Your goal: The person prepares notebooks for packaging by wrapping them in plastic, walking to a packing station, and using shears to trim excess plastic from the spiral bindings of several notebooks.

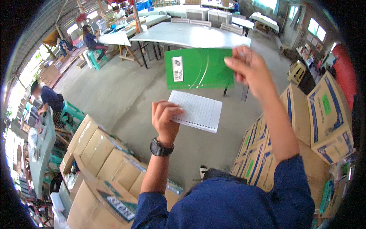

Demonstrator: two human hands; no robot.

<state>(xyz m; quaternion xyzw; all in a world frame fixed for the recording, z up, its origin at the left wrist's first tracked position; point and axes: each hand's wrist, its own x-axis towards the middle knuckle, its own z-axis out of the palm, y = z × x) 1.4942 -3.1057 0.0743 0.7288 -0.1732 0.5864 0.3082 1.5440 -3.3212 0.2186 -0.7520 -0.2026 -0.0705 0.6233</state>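
Evidently both hands are occupied, raised over the concrete floor (pixel 133 84). The right hand (pixel 246 66) pinches the right edge of a green notebook cover (pixel 207 70), the thumb lying across the side that shows; a white barcode label (pixel 177 69) sits toward its left end, and a row of small holes runs along its near edge. The left hand (pixel 166 116) grips the left side of a lined paper pad (pixel 200 110), with curled fingers over the ruled face; its thumb is hidden, so I cannot tell how it presses. The pad lies just on the near side of the cover, its perforated edge toward the person. A black wristwatch (pixel 161 148) circles the left wrist. Beyond the cover, on the far side, stands a long pale tabletop (pixel 183 33). Taped cardboard boxes (pixel 114 164) fill the near left, and blue-banded cartons (pixel 324 114) are stacked on the right. Farther left, a person in a dark shirt (pixel 51 98) sits on a green stool (pixel 71 111).
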